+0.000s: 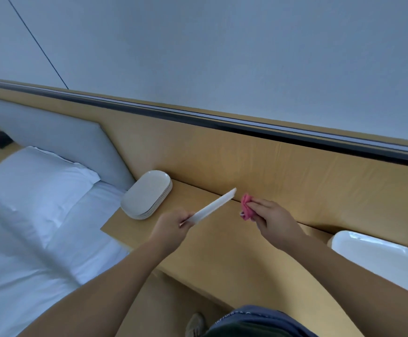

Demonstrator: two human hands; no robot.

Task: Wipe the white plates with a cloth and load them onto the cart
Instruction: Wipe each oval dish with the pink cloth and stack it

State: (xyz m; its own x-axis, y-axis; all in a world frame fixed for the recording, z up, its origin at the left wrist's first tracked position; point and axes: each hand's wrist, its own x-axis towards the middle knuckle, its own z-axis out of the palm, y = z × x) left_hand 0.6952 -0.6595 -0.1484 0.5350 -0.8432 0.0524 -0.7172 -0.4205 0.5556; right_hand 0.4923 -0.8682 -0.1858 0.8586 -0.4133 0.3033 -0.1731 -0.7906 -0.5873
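Observation:
My left hand (171,224) grips one white plate (213,206) by its near end, held edge-on above the wooden shelf (222,242). My right hand (271,216) is closed on a bunched pink cloth (246,206), a short gap to the right of the plate's far end, not touching it. A stack of several white oval plates (147,194) rests on the shelf's left end. Another white plate (378,257) lies on the shelf at the far right, partly cut off by the frame. No cart is in view.
A bed with white sheets and a pillow (35,181) lies to the left of the shelf. A wooden headboard panel (271,164) rises behind the shelf, a grey wall above it. My shoe (195,323) shows on the floor below.

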